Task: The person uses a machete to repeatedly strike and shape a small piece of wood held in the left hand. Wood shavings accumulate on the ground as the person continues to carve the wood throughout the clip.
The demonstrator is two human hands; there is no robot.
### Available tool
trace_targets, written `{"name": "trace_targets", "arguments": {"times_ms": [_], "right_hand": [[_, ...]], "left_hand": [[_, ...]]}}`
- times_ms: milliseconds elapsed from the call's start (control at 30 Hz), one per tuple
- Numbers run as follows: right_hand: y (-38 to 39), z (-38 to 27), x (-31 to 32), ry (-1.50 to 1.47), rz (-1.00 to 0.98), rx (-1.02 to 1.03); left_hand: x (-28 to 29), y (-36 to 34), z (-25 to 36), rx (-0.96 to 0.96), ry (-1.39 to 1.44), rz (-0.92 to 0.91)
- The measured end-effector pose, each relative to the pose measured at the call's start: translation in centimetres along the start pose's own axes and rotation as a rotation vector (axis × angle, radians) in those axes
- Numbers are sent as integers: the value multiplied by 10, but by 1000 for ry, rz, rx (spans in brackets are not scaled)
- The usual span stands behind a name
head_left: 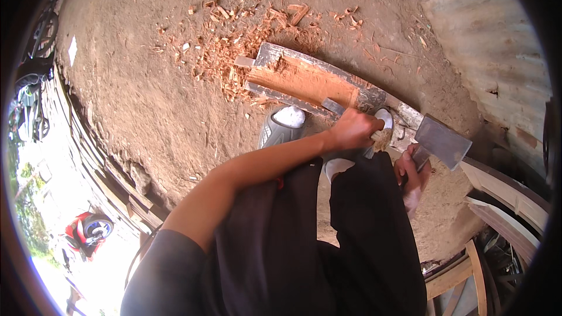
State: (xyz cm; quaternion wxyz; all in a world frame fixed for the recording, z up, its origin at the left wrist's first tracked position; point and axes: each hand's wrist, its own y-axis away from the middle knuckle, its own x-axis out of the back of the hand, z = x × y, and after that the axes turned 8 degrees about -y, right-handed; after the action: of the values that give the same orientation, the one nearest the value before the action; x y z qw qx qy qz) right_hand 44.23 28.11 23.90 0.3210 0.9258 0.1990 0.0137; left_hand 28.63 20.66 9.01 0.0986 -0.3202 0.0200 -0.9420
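My left hand [356, 129] is closed on a chisel [332, 106], its metal end over the hollowed orange wood of a long weathered timber piece [304, 79] lying on the ground. A frayed pale handle end shows below my fist. My right hand [411, 178] grips the handle of a tool with a broad, flat, rectangular grey metal head [443, 142], held beside the timber's right end. My feet in grey footwear [278, 129] are against the timber's near side.
Orange wood shavings [231, 70] are scattered over the dirt floor [134, 82]. A rusty corrugated sheet wall [492, 47] stands at the right, above stacked boards [503, 205] and wooden frames. At the bright left opening are long wooden strips and a red motorbike [88, 231].
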Motion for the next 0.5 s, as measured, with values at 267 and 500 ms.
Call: {"name": "trace_targets", "arguments": {"times_ms": [267, 500], "right_hand": [[3, 12, 7, 142, 86, -42], [7, 13, 6, 100, 145, -63]], "left_hand": [[12, -22, -2, -220, -28, 183], [2, -45, -20, -301, 38, 64]]}}
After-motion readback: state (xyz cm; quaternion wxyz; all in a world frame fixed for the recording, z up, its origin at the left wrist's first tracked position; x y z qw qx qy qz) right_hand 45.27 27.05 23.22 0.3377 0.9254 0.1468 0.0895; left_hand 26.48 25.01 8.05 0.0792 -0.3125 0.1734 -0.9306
